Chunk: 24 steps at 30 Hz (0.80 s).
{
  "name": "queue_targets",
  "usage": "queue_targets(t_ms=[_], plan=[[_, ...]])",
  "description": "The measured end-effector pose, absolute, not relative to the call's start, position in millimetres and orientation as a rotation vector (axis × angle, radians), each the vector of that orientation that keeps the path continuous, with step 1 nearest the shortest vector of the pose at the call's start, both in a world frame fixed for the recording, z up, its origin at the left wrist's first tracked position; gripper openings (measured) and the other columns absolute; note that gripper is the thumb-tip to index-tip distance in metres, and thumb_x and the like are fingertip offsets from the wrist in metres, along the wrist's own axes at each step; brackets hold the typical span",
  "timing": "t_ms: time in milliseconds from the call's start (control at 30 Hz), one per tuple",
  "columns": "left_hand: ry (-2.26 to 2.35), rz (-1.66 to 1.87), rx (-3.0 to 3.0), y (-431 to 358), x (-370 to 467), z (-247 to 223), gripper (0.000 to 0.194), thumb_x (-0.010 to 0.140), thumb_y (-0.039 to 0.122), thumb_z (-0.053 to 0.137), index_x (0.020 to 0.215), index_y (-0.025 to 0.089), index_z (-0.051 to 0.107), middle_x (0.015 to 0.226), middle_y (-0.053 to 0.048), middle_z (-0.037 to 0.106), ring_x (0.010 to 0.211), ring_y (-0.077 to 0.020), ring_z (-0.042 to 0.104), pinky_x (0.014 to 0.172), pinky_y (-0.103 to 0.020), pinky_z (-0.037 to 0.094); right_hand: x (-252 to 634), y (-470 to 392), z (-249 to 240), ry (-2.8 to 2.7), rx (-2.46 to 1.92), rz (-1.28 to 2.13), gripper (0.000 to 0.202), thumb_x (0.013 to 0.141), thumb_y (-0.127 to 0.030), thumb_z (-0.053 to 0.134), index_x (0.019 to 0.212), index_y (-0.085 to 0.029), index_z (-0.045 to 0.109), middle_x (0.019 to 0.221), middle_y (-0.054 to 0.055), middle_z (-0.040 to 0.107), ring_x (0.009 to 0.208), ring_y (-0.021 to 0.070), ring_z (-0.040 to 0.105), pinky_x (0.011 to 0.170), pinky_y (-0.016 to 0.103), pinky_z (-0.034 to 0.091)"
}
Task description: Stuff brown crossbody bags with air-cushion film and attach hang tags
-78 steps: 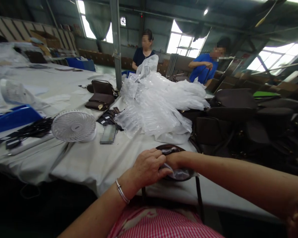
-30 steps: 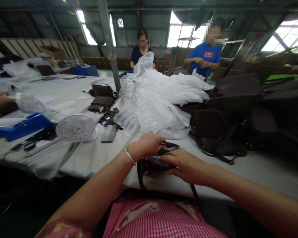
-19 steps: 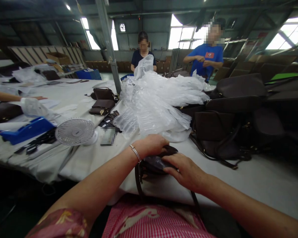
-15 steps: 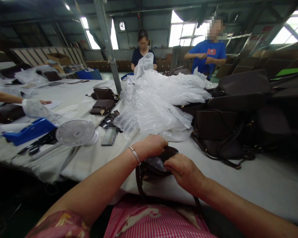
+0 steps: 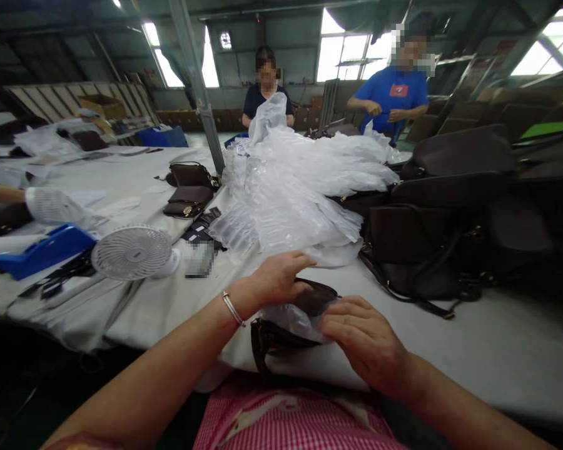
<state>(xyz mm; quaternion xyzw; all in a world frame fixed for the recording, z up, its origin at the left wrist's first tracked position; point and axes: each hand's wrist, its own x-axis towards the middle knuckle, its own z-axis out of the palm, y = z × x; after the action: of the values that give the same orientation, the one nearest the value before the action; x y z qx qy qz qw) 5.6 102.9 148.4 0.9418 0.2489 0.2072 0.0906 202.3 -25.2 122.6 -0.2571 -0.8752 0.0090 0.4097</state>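
Observation:
A dark brown handbag (image 5: 286,337) lies on the table edge before me, its mouth unzipped and facing up. Clear plastic air-cushion packing (image 5: 288,317) bulges inside the opening. Over the bag's far left rim is my left hand (image 5: 281,275), fingers stretched out and thumb apart, holding nothing. My right hand (image 5: 363,334) is at the right end of the mouth, its fingers curled onto the clear packing; the fingertips are partly hidden. A strap (image 5: 258,350) hangs at the bag's left side.
A heap of clear air-cushion packing (image 5: 291,187) lies ahead. Dark bags (image 5: 413,244) are piled at right. To the left are a white fan (image 5: 134,253), a blue tape dispenser (image 5: 42,250), two small bags (image 5: 187,200) and a metal post (image 5: 197,87). Two people stand across the table.
My left hand has loosened from the bag's rim and its fingers have straightened. The bag's mouth is wider and more packing shows. My right hand has shifted slightly right.

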Motion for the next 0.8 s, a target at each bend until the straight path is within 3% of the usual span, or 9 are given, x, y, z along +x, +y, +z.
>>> queue_targets(t_ms=[100, 233, 333, 433, 533, 700, 800], plan=[[0.466, 0.817, 2.698, 75.5, -7.7, 170.2, 0.032, 0.09, 0.034, 0.065, 0.118, 0.017, 0.064, 0.119, -0.012, 0.064, 0.109, -0.0223, 0.061, 0.096, -0.036, 0.05, 208.7, -28.5, 117.9, -2.187, -0.664, 0.046, 0.025, 0.089, 0.0, 0.052, 0.108, -0.014, 0.062, 0.096, 0.008, 0.073, 0.093, 0.0189, 0.066, 0.085, 0.037, 0.046], [0.495, 0.331, 2.777, 32.9, -23.2, 177.4, 0.042, 0.083, 0.046, 0.073, 0.113, 0.018, 0.062, 0.1, -0.007, 0.065, 0.089, -0.021, 0.062, 0.08, -0.033, 0.053, 213.1, -26.4, 124.5, -2.211, -0.704, 0.178, 0.02, 0.092, -0.008, 0.054, 0.107, -0.017, 0.063, 0.093, 0.005, 0.073, 0.084, 0.0174, 0.067, 0.079, 0.034, 0.048], [0.762, 0.166, 2.938, 18.2, -25.4, 160.0, 0.03, 0.085, 0.031, 0.072, 0.11, 0.018, 0.06, 0.1, -0.006, 0.065, 0.089, -0.0237, 0.061, 0.077, -0.037, 0.053, 209.4, -12.0, 142.3, -2.178, -0.838, 0.218, 0.018, 0.092, -0.017, 0.061, 0.11, -0.019, 0.064, 0.095, 0.005, 0.074, 0.085, 0.0171, 0.067, 0.079, 0.031, 0.051], [0.746, 0.129, 3.06, 17.7, -23.0, 142.6, 0.017, 0.09, 0.015, 0.059, 0.107, 0.017, 0.06, 0.098, -0.006, 0.066, 0.089, -0.0238, 0.062, 0.077, -0.038, 0.054, 196.7, 15.5, 166.2, -2.328, -0.961, 0.205, 0.04, 0.084, -0.018, 0.07, 0.123, -0.014, 0.063, 0.121, 0.013, 0.069, 0.112, 0.0253, 0.063, 0.095, 0.037, 0.049], [0.705, 0.183, 3.127, 16.8, -23.4, 135.7, 0.015, 0.09, 0.011, 0.054, 0.103, 0.016, 0.06, 0.095, -0.007, 0.067, 0.087, -0.0237, 0.063, 0.073, -0.037, 0.054, 184.6, 47.2, 186.3, -2.632, -1.076, 0.41, 0.055, 0.08, -0.021, 0.073, 0.133, -0.014, 0.06, 0.128, 0.015, 0.067, 0.116, 0.0289, 0.063, 0.096, 0.039, 0.05], [0.688, 0.322, 3.221, 6.5, -28.7, 130.3, 0.01, 0.093, 0.013, 0.051, 0.098, 0.016, 0.06, 0.088, -0.006, 0.065, 0.075, -0.0212, 0.061, 0.064, -0.034, 0.053, 175.3, 79.2, 191.4, -2.803, -1.049, 0.777, 0.065, 0.075, -0.02, 0.076, 0.137, -0.024, 0.059, 0.12, 0.004, 0.073, 0.103, 0.0211, 0.07, 0.087, 0.029, 0.053], [0.629, 0.383, 3.268, 3.8, -27.5, 126.8, 0.009, 0.093, 0.014, 0.051, 0.096, 0.016, 0.06, 0.085, -0.005, 0.064, 0.072, -0.021, 0.059, 0.062, -0.034, 0.052, 160.7, 82.4, 172.0, -2.766, -1.15, 0.553, 0.047, 0.064, -0.014, 0.08, 0.11, -0.024, 0.075, 0.088, 0.003, 0.078, 0.076, 0.0221, 0.072, 0.069, 0.03, 0.055]])
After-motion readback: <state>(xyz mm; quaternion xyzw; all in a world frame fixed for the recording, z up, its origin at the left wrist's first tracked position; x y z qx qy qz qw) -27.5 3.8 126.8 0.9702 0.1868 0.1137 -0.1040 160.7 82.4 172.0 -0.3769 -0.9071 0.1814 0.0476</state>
